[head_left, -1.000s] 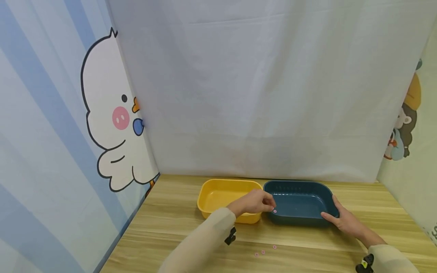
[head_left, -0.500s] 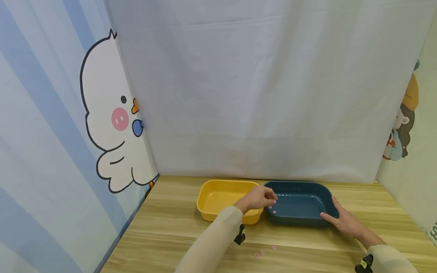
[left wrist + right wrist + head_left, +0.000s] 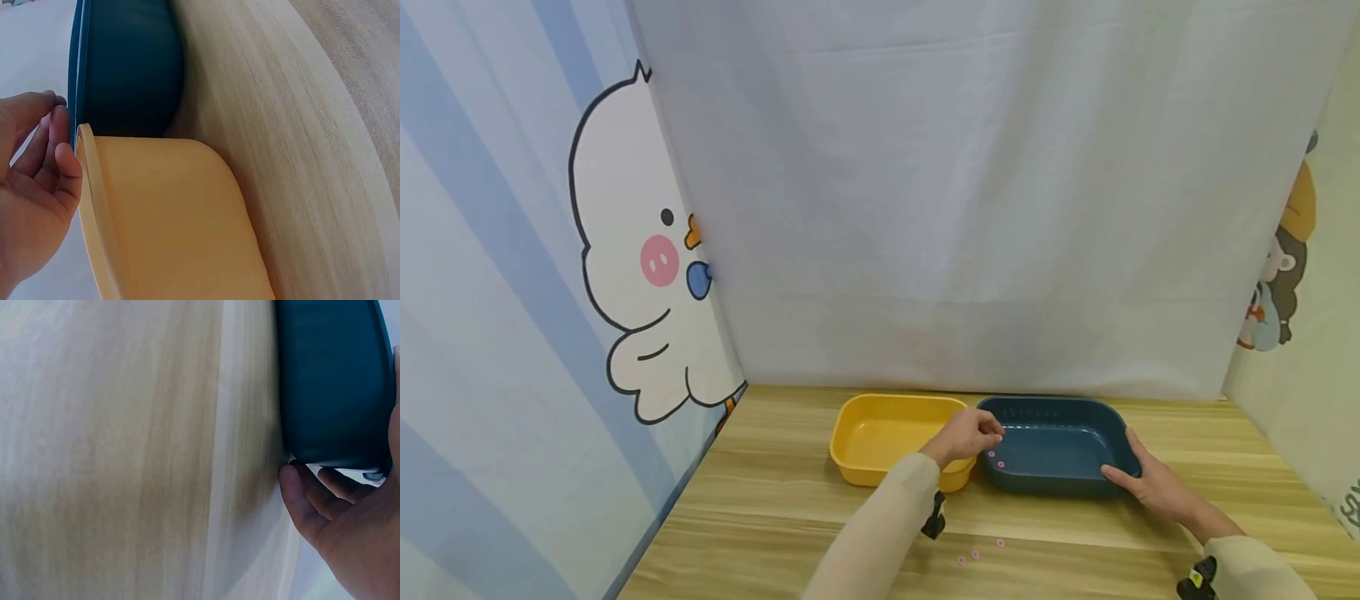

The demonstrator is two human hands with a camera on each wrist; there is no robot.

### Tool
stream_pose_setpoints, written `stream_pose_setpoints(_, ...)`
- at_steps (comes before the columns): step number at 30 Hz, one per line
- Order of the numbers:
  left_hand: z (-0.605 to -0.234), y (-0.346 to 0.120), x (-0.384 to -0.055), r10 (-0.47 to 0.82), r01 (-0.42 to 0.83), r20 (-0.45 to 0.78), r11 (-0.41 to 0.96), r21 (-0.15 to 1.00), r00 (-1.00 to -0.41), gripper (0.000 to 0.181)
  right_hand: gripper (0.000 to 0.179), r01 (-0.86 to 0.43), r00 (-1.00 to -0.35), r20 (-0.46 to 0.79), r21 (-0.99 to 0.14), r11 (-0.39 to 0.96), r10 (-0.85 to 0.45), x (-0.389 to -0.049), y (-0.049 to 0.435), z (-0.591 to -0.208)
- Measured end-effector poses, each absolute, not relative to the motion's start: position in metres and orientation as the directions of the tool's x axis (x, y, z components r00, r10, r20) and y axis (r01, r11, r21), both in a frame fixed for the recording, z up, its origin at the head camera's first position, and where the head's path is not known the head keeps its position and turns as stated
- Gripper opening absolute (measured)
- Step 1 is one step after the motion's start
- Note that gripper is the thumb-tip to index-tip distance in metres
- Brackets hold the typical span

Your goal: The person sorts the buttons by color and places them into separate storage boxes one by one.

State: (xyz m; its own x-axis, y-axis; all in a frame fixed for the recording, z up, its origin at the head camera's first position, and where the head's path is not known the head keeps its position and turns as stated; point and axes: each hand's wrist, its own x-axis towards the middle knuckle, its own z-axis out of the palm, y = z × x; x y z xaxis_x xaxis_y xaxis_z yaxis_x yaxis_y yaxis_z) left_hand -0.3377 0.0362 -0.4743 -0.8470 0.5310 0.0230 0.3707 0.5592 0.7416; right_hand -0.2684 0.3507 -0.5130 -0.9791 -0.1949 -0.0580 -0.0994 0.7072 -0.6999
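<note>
Over the left end of a dark blue plastic basin [image 3: 1060, 485], my left hand [image 3: 964, 433] pinches what looks like a small pink ring [image 3: 999, 438] between thumb and fingertips. Two more pink rings [image 3: 1001, 464] sit at the basin's near left rim, just below those fingertips. In the left wrist view the left hand [image 3: 40, 162] is beside the rims where the yellow and blue basins meet; the ring is hidden there. My right hand [image 3: 1165, 487] grips the blue basin's right end, thumb at the near rim and fingers round the side.
A yellow basin [image 3: 859, 477] stands against the blue one's left side, partly behind the left forearm. Several pink rings [image 3: 975, 554] lie on the wood-grain table [image 3: 760, 517] near the front. A pale cloth [image 3: 962, 208] hangs behind the table's back edge.
The left hand has put down a pink ring at the blue basin's left rim and lifted slightly away from it. The right hand keeps its grip on the basin.
</note>
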Motion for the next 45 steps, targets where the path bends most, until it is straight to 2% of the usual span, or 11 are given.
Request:
stream_pose_setpoints(6,-0.475,0.038,-0.341,0.504,0.359,0.032,0.567,0.741,-0.863,0.016,0.096,-0.093,-0.980,-0.063,-0.699,0.710,-0.190,-0.268,0.350,-0.513)
stream_pose_setpoints(18,-0.475,0.045,-0.347,0.488,0.402,0.065,0.627,0.667,-0.870,0.013,0.096,-0.090,-0.980,-0.065,-0.707,0.702,-0.190,-0.268,0.350,-0.512)
stream_pose_setpoints(36,-0.477,0.049,-0.343,0.392,0.282,0.032,0.601,0.748,-0.920,0.013,0.097,-0.086,-0.981,-0.066,-0.701,0.708,-0.184,-0.268,0.350,-0.513)
stream_pose_setpoints(45,-0.478,0.050,-0.344,0.383,0.269,0.026,0.599,0.754,-0.924,0.014,0.096,-0.092,-0.980,-0.063,-0.694,0.714,-0.187,-0.267,0.350,-0.512)
